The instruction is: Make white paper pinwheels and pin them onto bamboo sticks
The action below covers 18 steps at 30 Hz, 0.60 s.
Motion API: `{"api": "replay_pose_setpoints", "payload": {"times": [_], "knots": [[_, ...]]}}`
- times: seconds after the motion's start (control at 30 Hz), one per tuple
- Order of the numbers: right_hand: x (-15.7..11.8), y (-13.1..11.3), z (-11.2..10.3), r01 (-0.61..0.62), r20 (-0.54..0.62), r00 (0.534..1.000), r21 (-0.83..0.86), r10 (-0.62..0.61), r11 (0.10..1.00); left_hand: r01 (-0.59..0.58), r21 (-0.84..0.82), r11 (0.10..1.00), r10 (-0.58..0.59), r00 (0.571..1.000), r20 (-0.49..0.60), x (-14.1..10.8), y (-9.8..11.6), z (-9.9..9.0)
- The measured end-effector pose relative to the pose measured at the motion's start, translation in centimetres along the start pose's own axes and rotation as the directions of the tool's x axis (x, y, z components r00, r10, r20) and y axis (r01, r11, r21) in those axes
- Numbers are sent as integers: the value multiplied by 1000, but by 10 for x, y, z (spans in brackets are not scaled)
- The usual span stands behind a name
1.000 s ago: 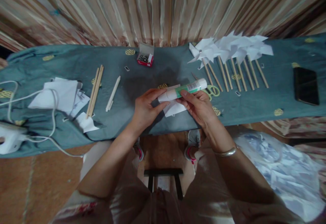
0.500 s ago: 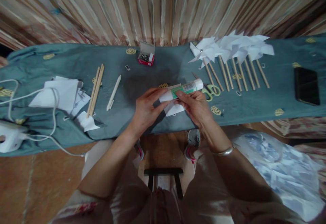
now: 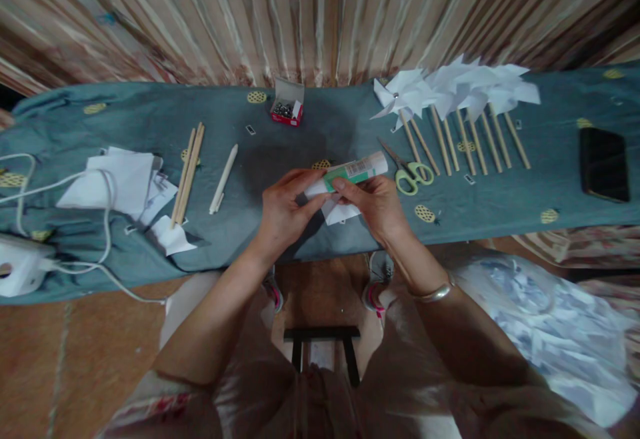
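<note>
A glue stick (image 3: 357, 171) with a white and green label lies sideways between my hands, above the near part of the table. My left hand (image 3: 286, 209) is closed round its left end. My right hand (image 3: 376, 204) grips its middle, thumb pressed on the green part of the label. Under the glue stick a piece of white paper (image 3: 340, 213) rests on the cloth, partly hidden by it and my fingers. Just right of my right hand lie scissors (image 3: 413, 176) with light green handles.
Paper pinwheels (image 3: 455, 92) on wooden sticks line the back right, with a black phone (image 3: 604, 164) farther right. A red box of pins (image 3: 287, 109) stands open at the back. Leftward lie a white pen (image 3: 224, 179), wooden sticks (image 3: 187, 176), paper sheets (image 3: 117, 182) and a white cable (image 3: 107, 219).
Both hands have shifted slightly left with the glue stick, uncovering more of the scissors. The hold on the glue stick looks the same.
</note>
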State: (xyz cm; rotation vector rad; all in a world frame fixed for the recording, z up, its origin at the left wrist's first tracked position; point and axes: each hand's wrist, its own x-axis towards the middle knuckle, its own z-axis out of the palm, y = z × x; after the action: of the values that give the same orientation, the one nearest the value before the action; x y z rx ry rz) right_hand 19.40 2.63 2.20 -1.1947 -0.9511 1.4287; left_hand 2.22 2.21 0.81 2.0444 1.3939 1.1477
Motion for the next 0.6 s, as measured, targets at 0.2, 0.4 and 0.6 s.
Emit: {"api": "replay_pose_setpoints", "payload": {"times": [0.2, 0.4, 0.6], "knots": [[-4, -4, -33, 214, -46, 971, -282, -236, 935, 169, 32, 985, -165, 982, -91, 4, -21, -20], [-24, 0, -57, 433, 241, 891, -710, -385, 556, 203, 230, 952, -180, 976, -121, 1, -48, -46], [-31, 7, -63, 543, 403, 821, -768, -405, 338, -109, 306, 946, 102, 994, 38, -8, -33, -36]]}}
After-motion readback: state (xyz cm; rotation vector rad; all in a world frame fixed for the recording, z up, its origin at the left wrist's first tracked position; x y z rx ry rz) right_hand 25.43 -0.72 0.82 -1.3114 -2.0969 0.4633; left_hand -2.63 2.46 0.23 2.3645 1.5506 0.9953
